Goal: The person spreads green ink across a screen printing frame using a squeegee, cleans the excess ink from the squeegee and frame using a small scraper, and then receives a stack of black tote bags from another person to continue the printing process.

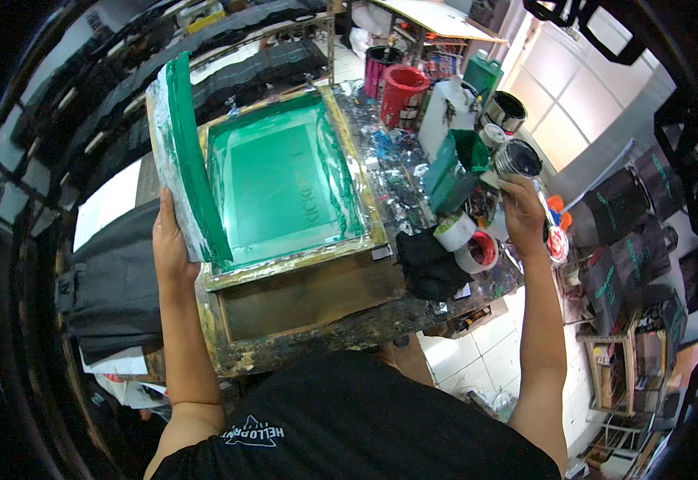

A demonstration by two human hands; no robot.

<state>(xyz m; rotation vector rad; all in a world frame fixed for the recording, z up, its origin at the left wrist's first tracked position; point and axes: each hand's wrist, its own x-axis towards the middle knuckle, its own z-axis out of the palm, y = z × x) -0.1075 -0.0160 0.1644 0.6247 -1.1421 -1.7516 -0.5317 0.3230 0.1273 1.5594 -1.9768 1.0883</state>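
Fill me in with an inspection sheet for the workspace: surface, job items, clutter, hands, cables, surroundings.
Surface: dark worktable, spattered with multicoloured paint.
Job's things: rectangular green-inked screen in a yellowish frame; long green-and-white squeegee tilted over its left edge; open dark-green rectangular container to the right.
Clutter: crumpled black cloth, two round tape rolls, red plastic tub.
Left hand: gripping the squeegee's lower part.
Right hand: near the container's rim, fingers at a small pale object; grip unclear.
Cables: nothing seen.
Surroundings: black pieces with green print at right; white tiled floor.
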